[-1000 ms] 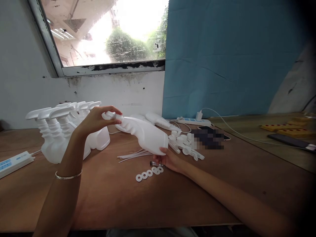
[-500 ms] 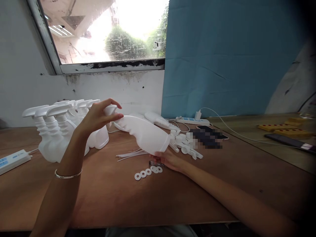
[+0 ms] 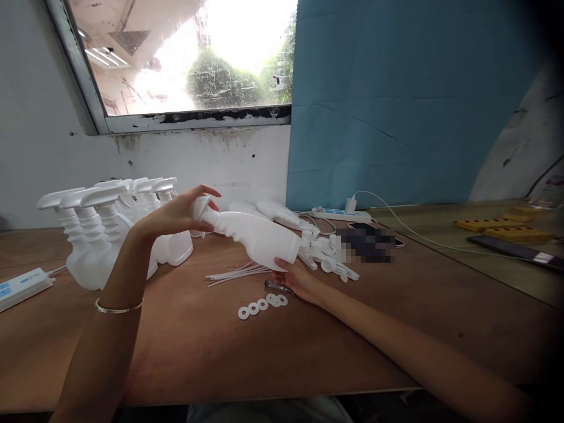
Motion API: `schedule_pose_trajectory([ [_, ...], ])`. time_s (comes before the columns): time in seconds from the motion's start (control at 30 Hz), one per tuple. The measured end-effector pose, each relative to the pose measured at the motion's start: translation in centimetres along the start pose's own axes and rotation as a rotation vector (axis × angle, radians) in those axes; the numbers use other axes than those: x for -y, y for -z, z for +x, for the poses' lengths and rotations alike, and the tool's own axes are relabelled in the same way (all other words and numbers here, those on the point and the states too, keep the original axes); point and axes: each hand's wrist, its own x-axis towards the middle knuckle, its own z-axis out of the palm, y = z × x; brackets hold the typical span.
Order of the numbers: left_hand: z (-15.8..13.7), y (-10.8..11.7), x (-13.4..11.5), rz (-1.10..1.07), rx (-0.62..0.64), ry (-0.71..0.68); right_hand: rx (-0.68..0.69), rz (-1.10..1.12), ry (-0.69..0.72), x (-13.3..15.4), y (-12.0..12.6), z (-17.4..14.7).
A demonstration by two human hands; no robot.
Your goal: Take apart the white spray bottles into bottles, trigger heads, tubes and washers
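Note:
A white plastic spray bottle (image 3: pixel 259 236) lies tilted on its side between my hands, its neck toward the left. My left hand (image 3: pixel 178 212) is closed around the white spray head (image 3: pixel 201 209) at the neck, and the fingers cover part of it. At the other end my right hand (image 3: pixel 299 279) grips the bottle near its base. A small shiny metal object (image 3: pixel 277 286) shows right at the right hand's fingers; whether it is held or lies on the table I cannot tell. Several flat white rings (image 3: pixel 253 308) lie in front of that hand, thin white tubes (image 3: pixel 238 272) behind it.
Several white spray bottles (image 3: pixel 94 235) with heads stand at the left, beside a power strip (image 3: pixel 26 288). Loose white trigger parts (image 3: pixel 324 252) and a phone (image 3: pixel 361 226) lie to the right. More white bottles (image 3: pixel 282 212) lie at the back, near another power strip (image 3: pixel 341 215).
My left hand has turned about the spray head, which now points more steeply upward. The bottle stays held at its base by my right hand, tipped a little lower at the neck.

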Motion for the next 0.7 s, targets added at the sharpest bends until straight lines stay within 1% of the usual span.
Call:
schedule_pose_trajectory([
  [0.13,-0.3,0.0,-0.5,0.056,-0.088,0.059,0.02,-0.009,-0.022,0.1,-0.2,-0.2],
  [0.3,-0.4,-0.3,-1.3,-0.066,-0.099,0.111,0.028,-0.042,-0.034,-0.1,-0.2,-0.2],
  [0.37,-0.3,-0.4,-1.5,-0.073,-0.108,0.122,0.016,-0.043,-0.045,-0.2,-0.1,-0.1],
  [0.43,-0.2,-0.5,-1.4,-0.034,-0.101,0.112,0.004,-0.043,-0.048,-0.3,0.0,0.0],
  [0.5,0.0,-0.6,-1.0,0.03,-0.058,0.073,-0.002,-0.044,-0.042,-0.3,0.0,0.0],
  [0.6,0.3,-0.7,-0.3,0.114,0.063,0.013,-0.006,-0.053,-0.017,-0.2,0.0,0.0],
  [0.7,0.3,-0.7,0.2,0.148,0.138,0.001,-0.011,-0.064,-0.004,-0.2,0.1,0.0],
])
